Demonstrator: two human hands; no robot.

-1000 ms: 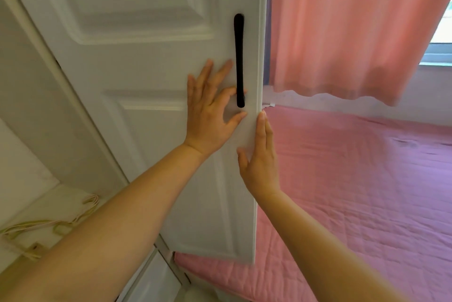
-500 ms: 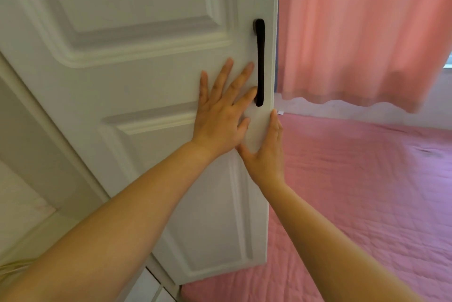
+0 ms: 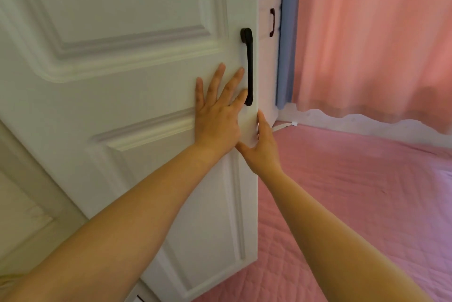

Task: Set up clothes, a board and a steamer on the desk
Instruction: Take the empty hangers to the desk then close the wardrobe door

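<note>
None of the clothes, the board or the steamer shows in the head view — what fills it is a white panelled wardrobe door (image 3: 127, 96), standing ajar, with both of the person's hands on it.

The left hand (image 3: 216, 116) lies flat against the door's face, fingers straight and spread, palm pressed to the plain band between the upper and lower raised panels. Its index fingertip reaches the lower end of the black bar handle (image 3: 248, 67), which runs upright close to the door's free edge; the hand holds nothing. The right hand (image 3: 263, 145) meets the door at that free edge, just below and to the right of the left hand. Its fingers are straight and laid up along the edge, with the thumb on the door's front face, so the hand is wide and grips nothing. The two hands nearly touch at the thumb side.

Beyond the door's edge stands another white cabinet front carrying a small dark handle (image 3: 272, 22). Beside it hangs a narrow strip of blue fabric (image 3: 285, 57), and then a pink curtain (image 3: 374, 37) whose wavy hem ends above a pale wall. Below all this a pink quilted bed cover (image 3: 354, 191) spreads to the right edge and bottom of the view. At the far left, behind the door, pale surfaces show, too blurred to tell apart.
</note>
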